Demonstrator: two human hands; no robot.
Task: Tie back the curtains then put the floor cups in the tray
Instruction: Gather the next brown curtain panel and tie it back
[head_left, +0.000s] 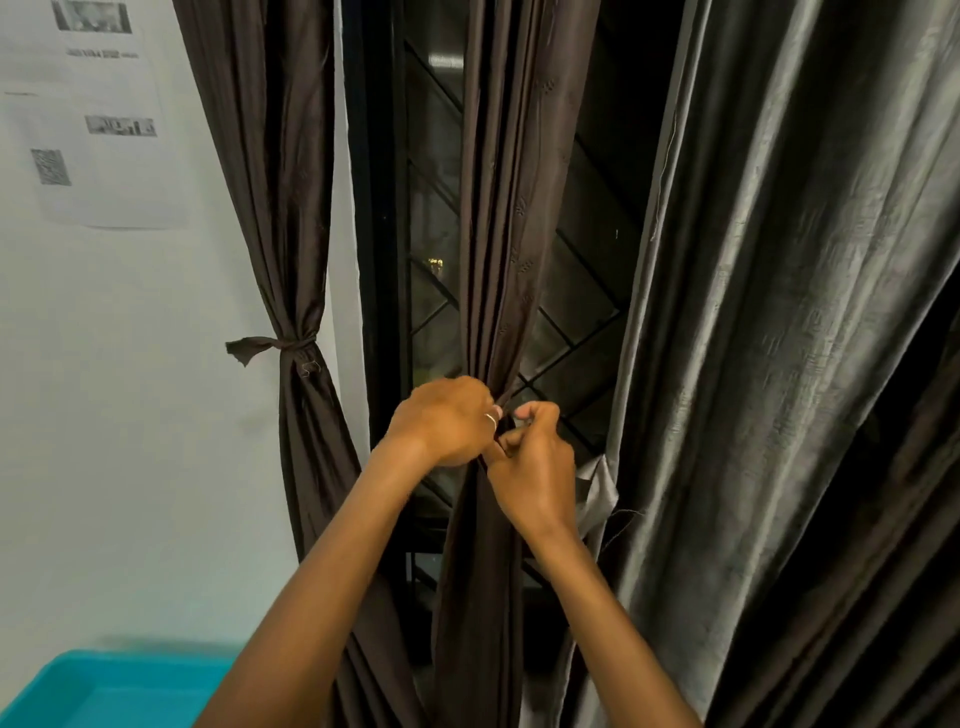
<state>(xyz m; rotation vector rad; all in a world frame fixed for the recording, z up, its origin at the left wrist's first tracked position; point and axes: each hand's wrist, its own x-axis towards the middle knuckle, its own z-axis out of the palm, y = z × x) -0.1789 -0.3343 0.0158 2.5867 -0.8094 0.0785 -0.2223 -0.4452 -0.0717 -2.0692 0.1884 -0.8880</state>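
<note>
A dark brown middle curtain (506, 234) hangs bunched in front of the window. My left hand (444, 421) and my right hand (535, 462) meet at its gathered waist, fingers curled and pinching the fabric or a tie strip there; the strip itself is hidden by my fingers. To the left, another brown curtain (283, 208) is cinched by a knotted brown tie (275, 347). A turquoise tray (104, 691) sits at the bottom left. No cups are in view.
A large grey satin curtain (779, 312) hangs at the right, close to my right forearm. Black window grille (576, 291) stands behind the curtains. Printed paper sheets (98, 119) are stuck on the white wall at upper left.
</note>
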